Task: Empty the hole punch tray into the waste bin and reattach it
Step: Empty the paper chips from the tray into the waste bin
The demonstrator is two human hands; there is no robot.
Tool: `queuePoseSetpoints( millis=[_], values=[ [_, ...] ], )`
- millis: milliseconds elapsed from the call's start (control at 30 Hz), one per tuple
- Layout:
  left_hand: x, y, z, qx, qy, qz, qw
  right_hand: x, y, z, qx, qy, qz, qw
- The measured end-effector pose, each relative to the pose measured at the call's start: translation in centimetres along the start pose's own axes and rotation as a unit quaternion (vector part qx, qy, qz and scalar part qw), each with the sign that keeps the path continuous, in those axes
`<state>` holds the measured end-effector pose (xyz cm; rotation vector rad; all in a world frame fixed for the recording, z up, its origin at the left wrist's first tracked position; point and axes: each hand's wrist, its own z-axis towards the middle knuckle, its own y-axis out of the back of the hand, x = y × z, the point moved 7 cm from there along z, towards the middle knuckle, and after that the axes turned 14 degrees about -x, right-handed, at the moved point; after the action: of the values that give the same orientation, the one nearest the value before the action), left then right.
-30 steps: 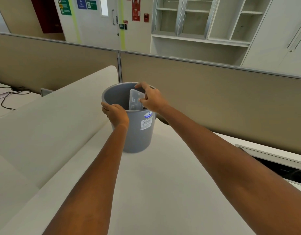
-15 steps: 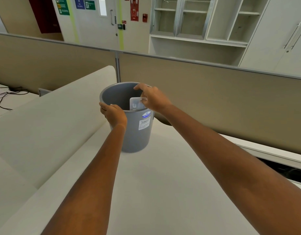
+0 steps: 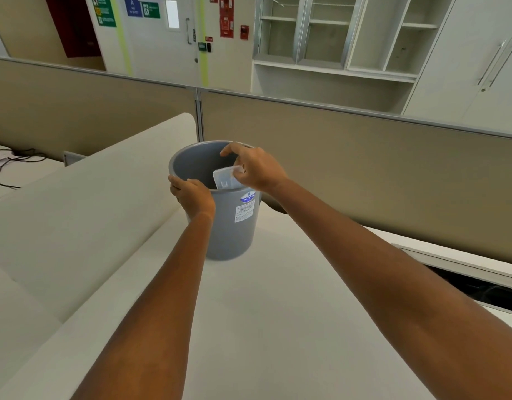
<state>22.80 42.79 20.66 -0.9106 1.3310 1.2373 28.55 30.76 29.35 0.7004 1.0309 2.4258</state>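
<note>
On tabletop point(image 3: 277, 327), grey bin point(image 3: 228, 226) labelled "JOYO": left hand point(image 3: 192, 196) gripping rim, right hand point(image 3: 253, 168) pinching clear tray point(image 3: 225, 177), now tilted lower inside.

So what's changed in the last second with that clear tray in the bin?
The right hand has lowered the tray deeper into the bin and tilted it flatter; a second ago it stood nearly upright. The left hand still grips the rim, and the bin hasn't moved.
</note>
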Motion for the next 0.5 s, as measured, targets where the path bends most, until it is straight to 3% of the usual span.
queuePoseSetpoints(
  millis=[67,200,267,333,500],
  values=[
    [0.0,0.0,0.0,0.0,0.002,-0.001,1.0,0.1,0.8,0.1,-0.049,-0.004,0.015,0.999],
    [0.0,0.0,0.0,0.002,0.001,-0.001,1.0,-0.4,0.3,-0.1,-0.006,-0.026,0.026,0.999],
    [-0.1,-0.1,0.0,0.004,0.0,0.0,1.0,-1.2,1.3,-0.1,-0.065,-0.101,0.097,0.988],
    [-0.1,0.0,0.0,0.005,0.0,0.004,1.0,-2.5,2.2,-0.5,-0.12,-0.206,0.187,0.953],
    [-0.1,-0.1,0.0,0.011,0.004,0.009,1.0,-4.9,1.4,-2.3,-0.132,-0.413,0.374,0.82]
  ],
)
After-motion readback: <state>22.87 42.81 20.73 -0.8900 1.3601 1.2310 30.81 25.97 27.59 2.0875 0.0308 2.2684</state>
